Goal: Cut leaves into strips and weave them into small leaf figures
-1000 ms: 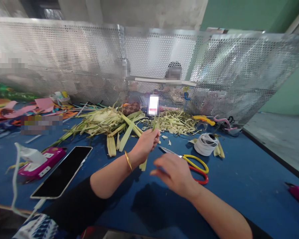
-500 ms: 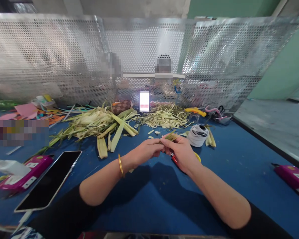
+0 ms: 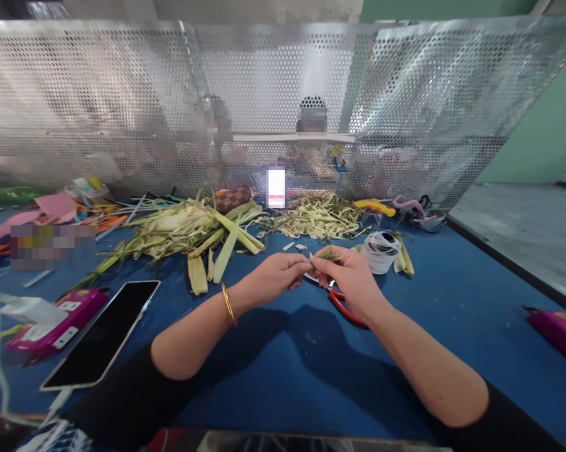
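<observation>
R hand (image 3: pixel 343 271) pinches a greenish husk piece (image 3: pixel 328 253) btwn thumb + fingers; L hand (image 3: pixel 283 274), fingertips pressed together, pinches its L end, both above mid-bench (image 3: pixel 283 383). Right under R hand: red-handled scissors (image 3: pixel 343 308), partly hidden. Just beyond, white cord spool (image 3: pixel 381 253), w/ loose husk bits (image 3: pixel 407 256) beside it, toward R edge. Nr rear edge: big husk pile (image 3: pixel 181 231) L of centre, shredded husk (image 3: pixel 318 216) R of it, checked pouch (image 3: pixel 234 198) behind pile. Phone (image 3: pixel 106 333) nr front edge, L side, w/ purple power strip (image 3: pixel 75 320) just beside it.
</observation>
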Demonstrator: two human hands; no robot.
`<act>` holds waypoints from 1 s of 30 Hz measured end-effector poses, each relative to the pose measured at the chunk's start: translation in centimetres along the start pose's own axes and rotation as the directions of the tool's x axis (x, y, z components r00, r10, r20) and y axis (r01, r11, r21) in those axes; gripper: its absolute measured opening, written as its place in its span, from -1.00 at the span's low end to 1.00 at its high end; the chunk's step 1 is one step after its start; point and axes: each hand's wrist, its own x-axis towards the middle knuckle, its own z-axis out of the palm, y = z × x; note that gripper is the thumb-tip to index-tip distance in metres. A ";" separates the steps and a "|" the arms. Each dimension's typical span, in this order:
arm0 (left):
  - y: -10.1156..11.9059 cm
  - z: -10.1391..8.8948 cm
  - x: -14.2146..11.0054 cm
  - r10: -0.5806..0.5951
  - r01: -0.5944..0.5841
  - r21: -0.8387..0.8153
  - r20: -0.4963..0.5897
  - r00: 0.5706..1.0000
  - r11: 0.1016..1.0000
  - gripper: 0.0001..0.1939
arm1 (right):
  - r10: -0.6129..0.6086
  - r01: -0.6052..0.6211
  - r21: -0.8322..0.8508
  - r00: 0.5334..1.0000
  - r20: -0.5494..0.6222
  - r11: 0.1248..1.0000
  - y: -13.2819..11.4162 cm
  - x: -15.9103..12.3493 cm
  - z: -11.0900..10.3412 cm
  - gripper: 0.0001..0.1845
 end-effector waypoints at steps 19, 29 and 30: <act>-0.2 0.6 0.0 0.132 -0.098 0.306 -0.091 0.987 0.947 -0.73 | 0.081 -0.078 0.142 0.996 -0.020 0.987 0.2 0.2 0.0 -0.79; -0.3 1.1 0.0 -0.033 0.026 -0.098 -0.069 0.997 0.995 -0.73 | 0.015 -0.024 0.085 0.994 0.104 0.996 0.7 0.8 -0.9 -0.82; -0.2 1.1 0.0 -0.042 0.035 -0.101 -0.074 0.996 0.994 -0.73 | 0.005 -0.011 0.077 0.997 0.077 0.997 0.8 0.8 -0.7 -0.85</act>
